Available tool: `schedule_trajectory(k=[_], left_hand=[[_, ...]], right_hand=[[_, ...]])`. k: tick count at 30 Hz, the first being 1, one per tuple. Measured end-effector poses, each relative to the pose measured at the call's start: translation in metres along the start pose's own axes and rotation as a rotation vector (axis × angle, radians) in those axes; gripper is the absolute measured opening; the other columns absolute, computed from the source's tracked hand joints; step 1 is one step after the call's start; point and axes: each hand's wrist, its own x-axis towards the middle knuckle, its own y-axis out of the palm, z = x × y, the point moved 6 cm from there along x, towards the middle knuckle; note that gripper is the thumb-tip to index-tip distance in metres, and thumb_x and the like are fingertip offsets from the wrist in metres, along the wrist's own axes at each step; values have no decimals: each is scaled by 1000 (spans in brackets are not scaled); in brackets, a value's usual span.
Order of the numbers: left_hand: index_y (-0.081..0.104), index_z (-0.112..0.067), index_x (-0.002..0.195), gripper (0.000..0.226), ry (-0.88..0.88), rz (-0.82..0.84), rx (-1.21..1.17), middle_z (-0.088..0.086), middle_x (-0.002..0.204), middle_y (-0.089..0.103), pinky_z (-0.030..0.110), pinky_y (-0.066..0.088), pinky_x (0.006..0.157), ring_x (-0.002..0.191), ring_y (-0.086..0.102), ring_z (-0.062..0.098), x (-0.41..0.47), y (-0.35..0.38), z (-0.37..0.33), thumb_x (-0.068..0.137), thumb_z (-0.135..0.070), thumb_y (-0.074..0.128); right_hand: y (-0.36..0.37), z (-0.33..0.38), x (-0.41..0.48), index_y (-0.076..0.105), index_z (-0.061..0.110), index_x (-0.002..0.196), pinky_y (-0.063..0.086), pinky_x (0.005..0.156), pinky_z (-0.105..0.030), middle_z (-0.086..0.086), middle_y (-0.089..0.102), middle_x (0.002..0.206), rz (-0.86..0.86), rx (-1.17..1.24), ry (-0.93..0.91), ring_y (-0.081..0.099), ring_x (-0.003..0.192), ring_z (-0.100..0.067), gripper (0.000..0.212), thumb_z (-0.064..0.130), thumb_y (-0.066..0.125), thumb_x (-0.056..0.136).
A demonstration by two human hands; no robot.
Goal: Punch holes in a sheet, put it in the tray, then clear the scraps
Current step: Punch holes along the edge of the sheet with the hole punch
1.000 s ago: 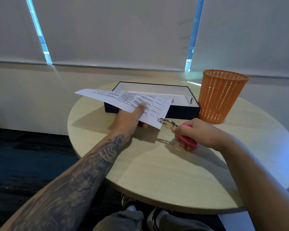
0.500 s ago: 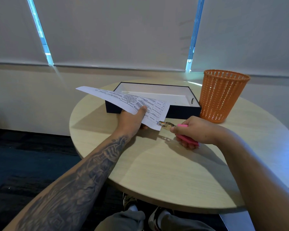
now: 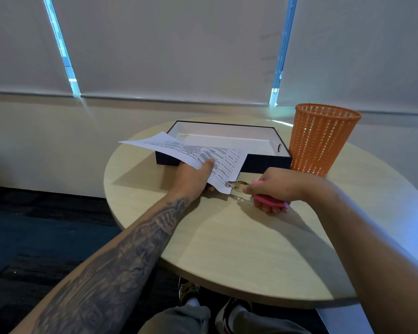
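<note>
On our round tabletop [image 3: 239,249], the dark tray [image 3: 266,162] sits at twelve o'clock, with the orange basket [image 3: 321,141] just beside it at two. Our left hand [image 3: 191,179] pinches the printed sheet [image 3: 203,153] above the tray's near wall, thumb on top. Our right hand [image 3: 275,186] has its fingers [image 3: 268,208] clenched round the pink punch [image 3: 237,184], whose metal head bites the sheet's five o'clock corner.

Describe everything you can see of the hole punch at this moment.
The hole punch is a small plier-type tool with a shiny metal head and pink handles, seemingly plastic. The right hand grips the handles and hides most of them. It sits roughly level, low over the table, head pointing left and meeting the near corner of the printed sheet. Whether it is squeezed shut cannot be told.
</note>
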Motion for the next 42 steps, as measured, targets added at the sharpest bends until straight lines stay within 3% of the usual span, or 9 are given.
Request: schedule_trajectory(k=[13,19,22,28,30,32,36,38,42], left_hand=[[69,-8,103,25,-29,2,38,8,87,76,21,50,46,51,65,10,3,2,5,100,-31,59],[65,-12,127,35,-25,-21,-17,-3,116,69,7,45,65,100,64,12,0,-6,1,100,-33,60],[66,-10,126,39,-52,-43,-39,0,117,72,4,44,57,97,66,15,2,-11,3,99,-37,60],[72,-17,90,27,-85,-34,-102,-8,81,72,9,47,50,67,64,7,5,-11,6,96,-41,63],[70,-20,83,24,-68,-19,-135,-4,81,75,24,58,68,70,70,16,5,-9,5,93,-41,67],[72,-18,90,21,-44,-5,-187,2,89,79,43,61,73,82,74,30,6,-7,5,90,-39,71],[69,-13,107,22,-31,72,-259,6,100,78,36,57,64,90,73,29,4,-1,2,92,-28,71],[67,-9,108,21,-19,124,-280,12,100,76,39,57,63,89,71,35,2,3,0,93,-23,70],[68,-7,106,18,-47,257,-343,21,105,75,61,49,89,98,64,53,-6,13,-2,91,-17,69]], right_hand=[[2,5,0,72,4,82,48,48,-26,-8,69,64,11,-74,53,54,46,-22,50,48,54,99],[-2,-2,-7,70,-8,96,56,63,-36,-20,71,77,51,117,44,65,61,-31,61,51,53,99],[-5,-14,-8,71,-5,104,57,66,-38,-25,75,88,18,216,20,67,67,-31,62,54,54,98],[-4,-29,-2,71,-2,103,54,70,-43,-17,72,83,-57,509,-117,66,71,-30,52,48,56,99],[-3,-30,1,68,1,102,55,71,-42,-16,70,89,-98,633,-205,66,74,-27,39,38,57,101],[-2,-28,-1,65,2,106,55,75,-40,-16,72,100,-125,714,-293,67,81,-25,29,30,59,100],[-10,-22,-5,56,5,116,52,81,-43,-22,72,116,-231,939,-347,67,82,-27,30,27,59,96],[-15,-22,-6,53,7,121,51,77,-42,-24,69,113,-265,1093,-358,66,75,-27,27,24,51,100],[-16,-30,-4,57,5,131,50,70,-38,-16,61,84,-256,1260,-348,67,71,-25,36,23,38,107]])
